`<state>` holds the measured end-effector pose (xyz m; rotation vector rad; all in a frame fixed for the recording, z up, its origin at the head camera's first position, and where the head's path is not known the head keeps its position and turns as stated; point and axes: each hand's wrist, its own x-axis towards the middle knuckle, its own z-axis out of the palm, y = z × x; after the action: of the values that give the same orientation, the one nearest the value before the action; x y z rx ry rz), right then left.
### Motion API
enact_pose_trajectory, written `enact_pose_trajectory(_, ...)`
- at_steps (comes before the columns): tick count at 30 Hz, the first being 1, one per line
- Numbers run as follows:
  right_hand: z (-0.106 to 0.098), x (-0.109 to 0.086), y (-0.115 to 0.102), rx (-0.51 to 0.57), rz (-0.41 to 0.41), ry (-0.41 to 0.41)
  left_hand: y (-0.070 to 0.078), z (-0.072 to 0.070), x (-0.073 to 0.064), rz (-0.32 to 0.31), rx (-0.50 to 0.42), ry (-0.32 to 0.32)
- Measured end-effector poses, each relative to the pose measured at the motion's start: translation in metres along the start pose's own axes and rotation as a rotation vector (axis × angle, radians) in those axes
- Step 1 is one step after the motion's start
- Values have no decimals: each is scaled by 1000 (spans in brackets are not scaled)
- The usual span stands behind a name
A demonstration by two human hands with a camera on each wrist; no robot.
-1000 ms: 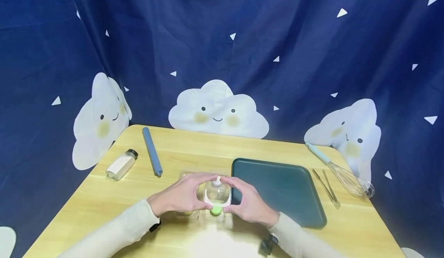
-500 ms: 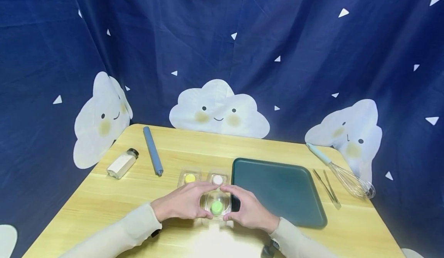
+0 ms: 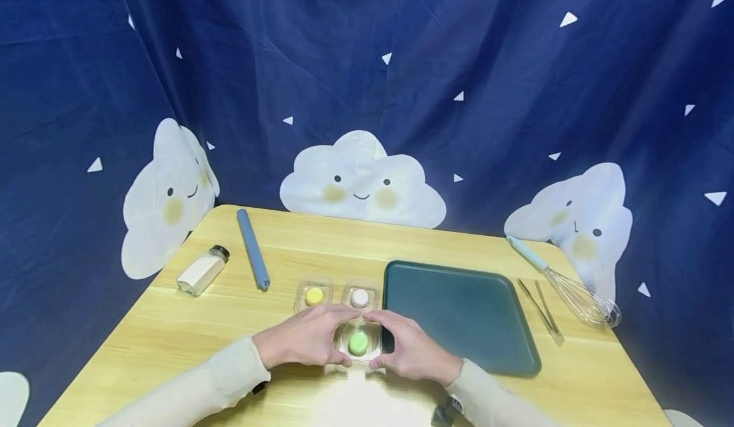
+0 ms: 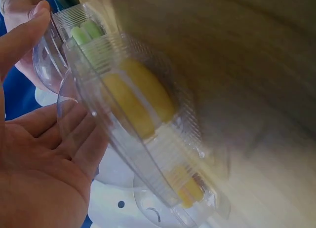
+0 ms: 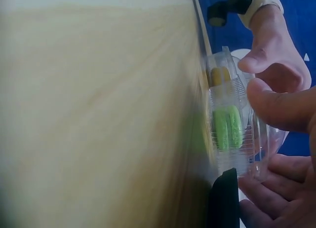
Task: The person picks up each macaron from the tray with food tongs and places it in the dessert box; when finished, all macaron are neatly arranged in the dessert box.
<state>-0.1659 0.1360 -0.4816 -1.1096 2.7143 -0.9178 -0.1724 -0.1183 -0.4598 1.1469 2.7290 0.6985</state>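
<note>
My left hand [image 3: 304,339] and right hand [image 3: 415,349] hold a clear plastic dome lid [image 5: 259,132] from both sides, thumbs at the near edge and fingers at the far edge. The lid covers a clear box with a green macaron [image 3: 358,344] standing in it. Behind it, a pale pink macaron [image 3: 359,298] and a yellow macaron [image 3: 314,296] sit in clear boxes. Close by my left palm, the left wrist view shows a larger-looking yellow macaron [image 4: 136,97] in its box; in the head view my left hand hides it.
A dark green tray [image 3: 459,318] lies right beside the boxes. Farther right are tongs [image 3: 541,311] and a whisk [image 3: 564,287]. A blue rolling pin [image 3: 252,250] and a black-capped jar of white powder [image 3: 202,273] lie at the back left.
Both hands have come down and nearer with the dome lid, from raised over the green macaron to low around its box. The pink and yellow macarons behind have come into view.
</note>
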Motion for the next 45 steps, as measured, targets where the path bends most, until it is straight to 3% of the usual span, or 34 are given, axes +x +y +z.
enact_pose_trajectory(10, 0, 1, 0, -35, -30, 1, 2, 1, 0, -7, 44, -6)
enact_pose_trajectory(18, 0, 5, -2, -81, -91, 16, 0, 1, 1, -4, 101, -48)
enact_pose_trajectory(27, -1, 6, -2, -114, -73, -22, -1, -2, 6, 19, 121, -87)
enact_pose_trajectory(45, -5, 5, -5, -168, -12, -40, -3, 0, 3, -9, 112, -67)
